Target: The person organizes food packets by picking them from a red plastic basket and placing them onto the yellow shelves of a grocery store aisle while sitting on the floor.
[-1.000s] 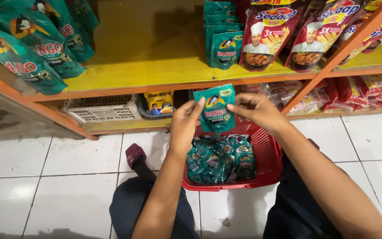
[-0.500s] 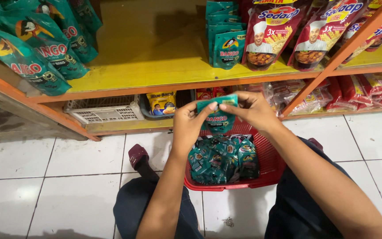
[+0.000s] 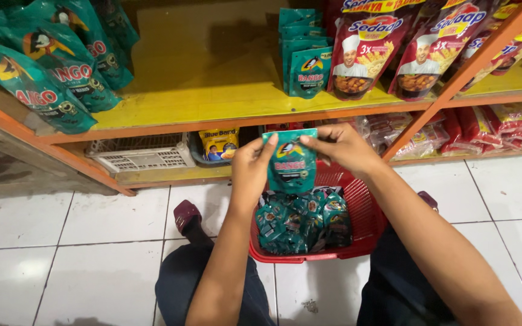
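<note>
- The left hand [image 3: 250,166] is pinching the left top corner of a small teal sachet [image 3: 291,162].
- The sachet is hanging upright above the red basket [image 3: 367,220], below the yellow shelf [image 3: 212,90].
- The right hand [image 3: 344,147] is gripping its right top corner.

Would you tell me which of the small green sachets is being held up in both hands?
The small green sachet pinched at its top corners by the left hand and right hand; the others lie piled in the red plastic basket or stand on the yellow shelf.
</note>
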